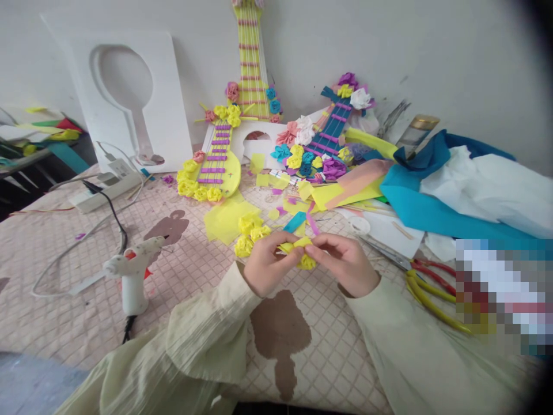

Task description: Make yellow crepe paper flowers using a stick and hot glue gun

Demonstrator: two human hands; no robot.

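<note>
Both hands meet over the middle of the table, pinching a yellow crepe paper flower (306, 261) between thumbs and fingers. My left hand (271, 260) grips its left side, where a folded strip of the paper sticks out. On its right side, my right hand (339, 259) has its thumb and fingertips closed on the upper edge. Finished-looking yellow paper flowers (250, 227) lie in a small heap just beyond my left hand. Behind them is a stack of flat yellow paper pieces (228, 219). A teal paper strip (295, 222) lies just past my fingers.
A white glue gun (135, 276) stands at left, its cable running to a power strip (108, 187). Scissors (415, 271) lie at right near teal paper (415, 199). Decorated paper instruments, a yellow one (231, 173) and a blue one (330, 135), lean at the back beside a white cut-out board (168, 104).
</note>
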